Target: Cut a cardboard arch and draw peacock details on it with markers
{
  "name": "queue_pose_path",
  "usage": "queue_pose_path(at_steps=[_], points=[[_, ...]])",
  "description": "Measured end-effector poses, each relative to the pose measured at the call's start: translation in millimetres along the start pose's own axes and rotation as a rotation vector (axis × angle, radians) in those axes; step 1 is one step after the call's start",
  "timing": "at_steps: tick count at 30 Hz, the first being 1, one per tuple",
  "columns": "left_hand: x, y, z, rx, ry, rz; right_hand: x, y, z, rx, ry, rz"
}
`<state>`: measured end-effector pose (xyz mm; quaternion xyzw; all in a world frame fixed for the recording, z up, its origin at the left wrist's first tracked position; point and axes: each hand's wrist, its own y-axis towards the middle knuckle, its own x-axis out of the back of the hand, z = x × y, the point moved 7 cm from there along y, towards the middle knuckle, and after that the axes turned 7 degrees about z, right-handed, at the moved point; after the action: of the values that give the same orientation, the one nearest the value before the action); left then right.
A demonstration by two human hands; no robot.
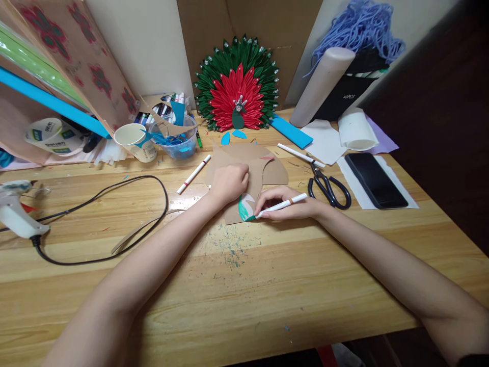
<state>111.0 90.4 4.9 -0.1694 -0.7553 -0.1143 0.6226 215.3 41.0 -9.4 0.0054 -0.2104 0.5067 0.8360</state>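
Holding markers, seemingly, a clear tub (179,145) beside a paper cup (133,141).

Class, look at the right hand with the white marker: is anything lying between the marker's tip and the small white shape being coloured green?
Nothing visible does. The right hand holds the white marker with its tip on the white shape, at the green patch. The left hand presses the brown cardboard just above, clear of the tip.
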Motion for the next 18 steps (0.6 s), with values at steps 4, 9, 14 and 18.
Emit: queue_pose_path(at_steps=[4,9,14,18], points=[[0.3,0.2,-0.6,-0.012,-0.002,-0.006,1.8,-0.4,-2.3,-0.021,0.025,-0.026],[0.3,0.3,-0.2,-0.012,0.002,-0.01,-0.2,-0.3,0.7,0.007,0.0,0.008],[0.4,-0.1,-0.6,-0.021,-0.007,-0.007,1.2,-0.4,2.5,0.01,0.002,-0.006],[1.3,-0.7,-0.5,-0.014,0.001,-0.019,0.3,-0.6,3.5,0.02,0.004,0.008]])
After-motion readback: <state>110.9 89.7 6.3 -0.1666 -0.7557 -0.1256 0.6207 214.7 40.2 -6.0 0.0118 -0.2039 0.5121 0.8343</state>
